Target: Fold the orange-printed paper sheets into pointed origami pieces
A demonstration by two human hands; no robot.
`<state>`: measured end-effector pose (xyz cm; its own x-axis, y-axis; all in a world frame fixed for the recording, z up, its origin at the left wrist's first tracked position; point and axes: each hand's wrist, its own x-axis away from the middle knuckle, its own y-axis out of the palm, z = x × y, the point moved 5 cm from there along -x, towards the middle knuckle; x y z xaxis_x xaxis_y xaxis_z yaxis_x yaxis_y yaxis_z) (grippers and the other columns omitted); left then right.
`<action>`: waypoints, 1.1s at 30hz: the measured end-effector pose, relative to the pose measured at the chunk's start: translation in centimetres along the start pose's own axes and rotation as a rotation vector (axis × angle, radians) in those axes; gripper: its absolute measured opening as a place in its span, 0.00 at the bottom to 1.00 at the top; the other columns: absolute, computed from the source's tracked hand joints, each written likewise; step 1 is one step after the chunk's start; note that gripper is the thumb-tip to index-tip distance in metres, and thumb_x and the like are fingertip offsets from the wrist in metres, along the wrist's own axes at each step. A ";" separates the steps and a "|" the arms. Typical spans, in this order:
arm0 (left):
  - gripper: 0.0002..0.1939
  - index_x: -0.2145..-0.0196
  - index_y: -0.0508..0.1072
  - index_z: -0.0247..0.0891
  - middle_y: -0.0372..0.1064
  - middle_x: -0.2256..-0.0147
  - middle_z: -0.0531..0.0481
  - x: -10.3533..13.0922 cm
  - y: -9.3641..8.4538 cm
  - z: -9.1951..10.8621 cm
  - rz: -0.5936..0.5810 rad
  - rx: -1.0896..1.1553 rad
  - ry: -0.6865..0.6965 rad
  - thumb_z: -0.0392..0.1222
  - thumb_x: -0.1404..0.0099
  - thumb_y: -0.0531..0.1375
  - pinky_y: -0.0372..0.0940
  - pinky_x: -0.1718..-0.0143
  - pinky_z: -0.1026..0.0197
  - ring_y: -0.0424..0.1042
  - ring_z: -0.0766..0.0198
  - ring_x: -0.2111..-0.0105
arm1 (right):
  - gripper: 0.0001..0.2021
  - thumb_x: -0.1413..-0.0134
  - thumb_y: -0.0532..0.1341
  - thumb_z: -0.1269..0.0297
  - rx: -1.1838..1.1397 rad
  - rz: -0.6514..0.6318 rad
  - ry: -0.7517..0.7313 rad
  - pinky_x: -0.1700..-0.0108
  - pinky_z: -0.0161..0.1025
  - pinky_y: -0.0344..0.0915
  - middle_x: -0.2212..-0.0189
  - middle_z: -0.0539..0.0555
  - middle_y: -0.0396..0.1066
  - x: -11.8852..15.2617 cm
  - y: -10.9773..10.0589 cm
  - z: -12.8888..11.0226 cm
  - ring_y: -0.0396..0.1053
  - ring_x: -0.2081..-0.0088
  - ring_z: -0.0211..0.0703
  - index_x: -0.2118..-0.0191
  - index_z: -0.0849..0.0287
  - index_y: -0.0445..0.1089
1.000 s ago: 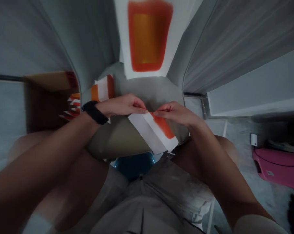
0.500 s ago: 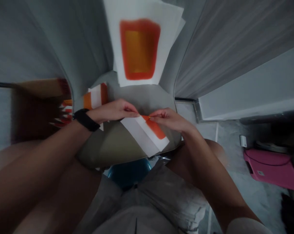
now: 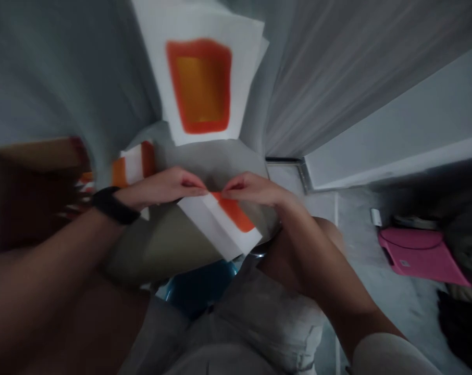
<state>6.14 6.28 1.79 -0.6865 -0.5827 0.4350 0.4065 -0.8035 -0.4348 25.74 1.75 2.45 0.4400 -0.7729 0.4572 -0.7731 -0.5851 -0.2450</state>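
Observation:
Between my hands lies a folded sheet of white paper with an orange-red printed patch, slanting across the grey-green chair seat. My left hand, with a black band on the wrist, pinches the paper's upper edge. My right hand pinches the same edge at the orange part, a little to the right. Fingertips of both hands are close together, with the orange showing between them. Beyond, a stack of white sheets printed with a red-bordered orange shape leans on the chair back.
Left on the seat is another folded orange-and-white paper, partly behind my left forearm. A cardboard box stands at the left with similar papers near it. A blue object shows below the seat. On the right floor lies a pink flat item.
The whole view has shifted, so things appear farther left. My fingertips have drawn slightly closer along the paper's top edge, and the small raised orange fold between them looks flatter.

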 end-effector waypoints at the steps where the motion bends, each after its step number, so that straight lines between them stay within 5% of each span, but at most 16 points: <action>1: 0.20 0.56 0.85 0.41 0.81 0.62 0.51 -0.1 -0.1 -0.3 0.004 -0.012 -0.015 0.57 0.34 0.63 0.61 0.63 0.63 0.71 0.60 0.63 | 0.13 0.43 0.68 0.52 -0.011 -0.008 -0.013 0.62 0.35 0.65 0.71 0.47 0.73 0.0 0.0 -0.2 0.67 0.66 0.38 0.67 0.57 0.78; 4: 0.22 0.52 0.84 0.41 0.82 0.58 0.51 -0.5 -0.1 -1.4 0.016 0.012 -0.060 0.59 0.33 0.63 0.61 0.61 0.63 0.73 0.57 0.59 | 0.15 0.39 0.66 0.53 -0.116 -0.032 -0.029 0.61 0.35 0.66 0.73 0.46 0.71 0.1 0.0 -0.6 0.66 0.67 0.37 0.70 0.59 0.75; 9: 0.21 0.54 0.84 0.40 0.82 0.60 0.52 -0.8 0.3 -1.4 -0.029 0.045 -0.007 0.58 0.33 0.64 0.62 0.61 0.64 0.74 0.58 0.59 | 0.05 0.38 0.66 0.66 -0.097 -0.021 -0.020 0.59 0.35 0.68 0.70 0.48 0.75 0.0 -0.2 -0.2 0.69 0.65 0.38 0.66 0.59 0.79; 13: 0.19 0.55 0.85 0.43 0.82 0.59 0.51 -0.8 0.6 -1.3 -0.066 0.048 0.021 0.58 0.33 0.63 0.63 0.61 0.63 0.75 0.59 0.59 | 0.09 0.38 0.66 0.62 -0.072 -0.080 -0.029 0.60 0.35 0.68 0.72 0.47 0.75 -0.3 0.3 0.3 0.70 0.67 0.37 0.68 0.58 0.78; 21: 0.19 0.56 0.85 0.43 0.82 0.58 0.48 -0.4 0.5 -1.2 -0.080 0.146 -0.014 0.57 0.35 0.65 0.65 0.61 0.62 0.75 0.56 0.58 | 0.10 0.35 0.63 0.61 0.114 -0.001 -0.109 0.64 0.34 0.66 0.71 0.49 0.76 0.0 -0.1 -0.4 0.71 0.67 0.38 0.65 0.59 0.78; 26: 0.20 0.55 0.85 0.44 0.81 0.59 0.48 -0.4 0.9 -1.0 -0.117 0.115 0.028 0.59 0.34 0.64 0.64 0.63 0.62 0.75 0.57 0.61 | 0.11 0.34 0.62 0.59 0.085 -0.123 -0.084 0.61 0.36 0.69 0.71 0.49 0.76 1.2 -0.4 -0.2 0.74 0.66 0.39 0.64 0.59 0.78; 33: 0.21 0.54 0.85 0.44 0.81 0.59 0.47 -0.9 1.5 -1.4 -0.122 0.152 0.048 0.60 0.35 0.65 0.65 0.62 0.60 0.75 0.57 0.60 | 0.21 0.33 0.61 0.46 0.043 -0.059 -0.022 0.58 0.37 0.68 0.69 0.51 0.77 1.2 -0.6 0.6 0.73 0.64 0.41 0.66 0.59 0.77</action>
<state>6.55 5.82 -0.34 -0.7628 -0.4763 0.4374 0.4025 -0.8791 -0.2554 27.01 1.02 2.59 0.4942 -0.7420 0.4530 -0.7258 -0.6390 -0.2547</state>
